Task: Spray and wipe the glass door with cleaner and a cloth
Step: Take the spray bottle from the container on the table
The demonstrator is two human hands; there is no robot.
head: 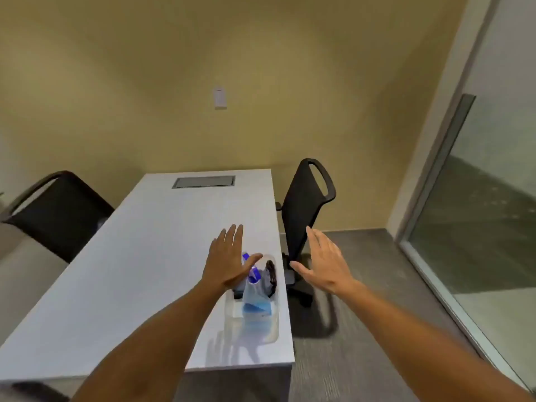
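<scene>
I count two hands of mine, the left hand (pixel 229 261) and the right hand (pixel 326 264), both with fingers spread and holding nothing. One white worktop (pixel 139 271) carries one clear tray (pixel 274 329) near its right edge, with one spray bottle (pixel 253 294) and one dark cloth (pixel 271 275) in it. Two black chairs: one far left (pixel 58 211), one right (pixel 307 204). One glass door (pixel 487 204), far right.

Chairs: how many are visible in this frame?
2. One black chair stands at the table's left side; the other chair stands at its right, beyond the right hand. Others could be out of frame.
</scene>
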